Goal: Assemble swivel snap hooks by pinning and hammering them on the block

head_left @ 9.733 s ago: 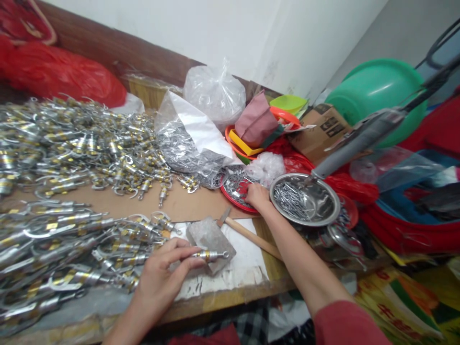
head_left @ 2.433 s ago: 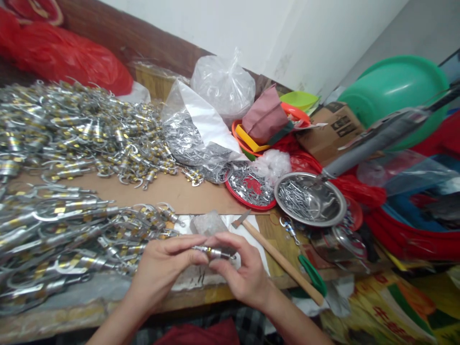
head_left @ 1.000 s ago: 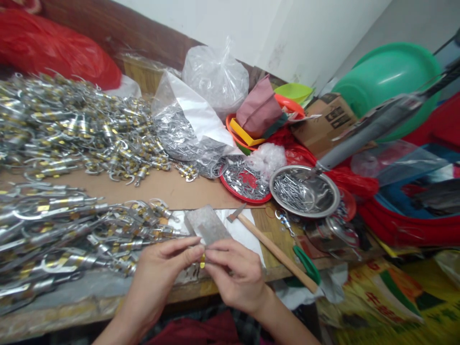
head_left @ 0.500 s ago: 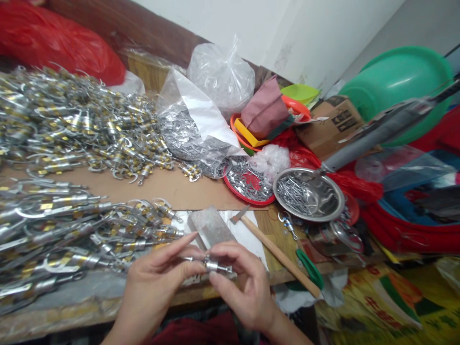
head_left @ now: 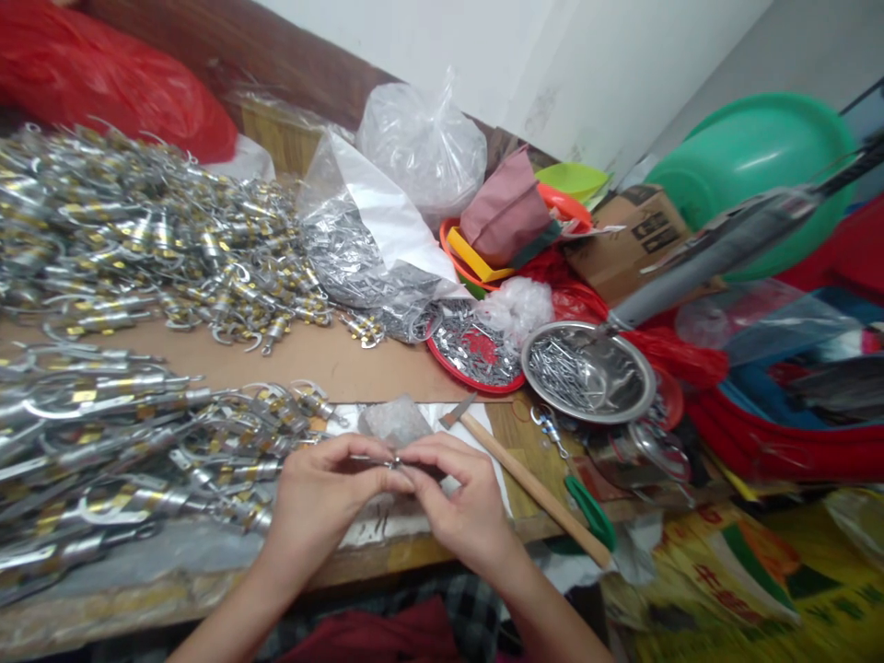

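My left hand [head_left: 331, 493] and my right hand [head_left: 459, 488] meet fingertip to fingertip over the front of the bench. Between them they pinch a small silvery metal fitting [head_left: 393, 463], mostly covered by the fingers. It resembles the hooked metal fittings with brass-coloured parts [head_left: 124, 442] that lie piled to the left. Just behind my hands a grey metal block [head_left: 393, 421] rests on white paper. To its right lies a hammer [head_left: 535, 488] with a wooden handle, its head towards the block.
A larger heap of fittings [head_left: 138, 221] covers the back left. A red plate [head_left: 476, 354] of small metal pieces and a steel bowl [head_left: 587, 373] of pins stand at the right. A grey pole-like tool [head_left: 718, 249] slants over the bowl. Green-handled pliers [head_left: 590, 516] lie near the bench edge.
Both hands have risen slightly and drawn closer together. The fitting, earlier showing its silver barrel between the fingers, is now largely hidden by the fingertips.
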A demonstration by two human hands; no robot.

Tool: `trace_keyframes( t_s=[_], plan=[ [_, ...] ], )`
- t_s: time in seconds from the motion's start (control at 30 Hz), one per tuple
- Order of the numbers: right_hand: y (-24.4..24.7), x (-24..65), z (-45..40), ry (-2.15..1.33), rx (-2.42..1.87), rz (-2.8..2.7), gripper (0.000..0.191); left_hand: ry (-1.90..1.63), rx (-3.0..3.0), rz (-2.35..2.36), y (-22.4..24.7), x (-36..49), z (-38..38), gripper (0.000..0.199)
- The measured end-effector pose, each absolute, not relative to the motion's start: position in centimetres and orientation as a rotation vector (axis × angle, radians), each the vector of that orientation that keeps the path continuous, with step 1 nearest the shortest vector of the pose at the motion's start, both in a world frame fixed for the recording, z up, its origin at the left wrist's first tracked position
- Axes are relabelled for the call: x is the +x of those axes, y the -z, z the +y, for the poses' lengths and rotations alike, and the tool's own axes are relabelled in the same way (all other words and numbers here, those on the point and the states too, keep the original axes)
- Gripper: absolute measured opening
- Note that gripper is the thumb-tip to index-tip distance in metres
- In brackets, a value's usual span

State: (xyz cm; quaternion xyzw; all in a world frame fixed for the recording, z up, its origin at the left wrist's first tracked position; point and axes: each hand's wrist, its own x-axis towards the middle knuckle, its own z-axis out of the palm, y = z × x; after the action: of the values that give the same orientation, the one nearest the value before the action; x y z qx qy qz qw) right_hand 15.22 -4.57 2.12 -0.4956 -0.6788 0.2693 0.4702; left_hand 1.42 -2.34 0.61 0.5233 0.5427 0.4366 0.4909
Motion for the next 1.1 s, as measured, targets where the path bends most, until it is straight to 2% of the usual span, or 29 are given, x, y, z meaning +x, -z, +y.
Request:
trace_keyframes(
  t_s=[0.3, 0.57, 0.83, 1.1],
  plan=[
    [-1.6, 15.1, -5.1, -0.425, -1.260, -1.908, 0.028, -0.968, 1.471, 1.266, -0.8, 0.3, -1.8, 0.003],
    [-2.4, 14.7, -5.6, -0.269, -1.407, -2.022, 0.028, -1.032, 1.646, 1.285, -0.1, -0.3, -2.4, 0.012],
    [-2.6, 14.7, -5.5, -0.280, -1.462, -2.090, 0.023, -1.112, 1.803, 1.273, 0.2, -0.2, -2.7, 0.016],
    [-3.0, 15.5, -4.7, -0.421, -1.355, -2.176, 0.015, -0.984, 1.740, 1.259, -0.9, -0.3, -2.4, 0.018]
  ],
)
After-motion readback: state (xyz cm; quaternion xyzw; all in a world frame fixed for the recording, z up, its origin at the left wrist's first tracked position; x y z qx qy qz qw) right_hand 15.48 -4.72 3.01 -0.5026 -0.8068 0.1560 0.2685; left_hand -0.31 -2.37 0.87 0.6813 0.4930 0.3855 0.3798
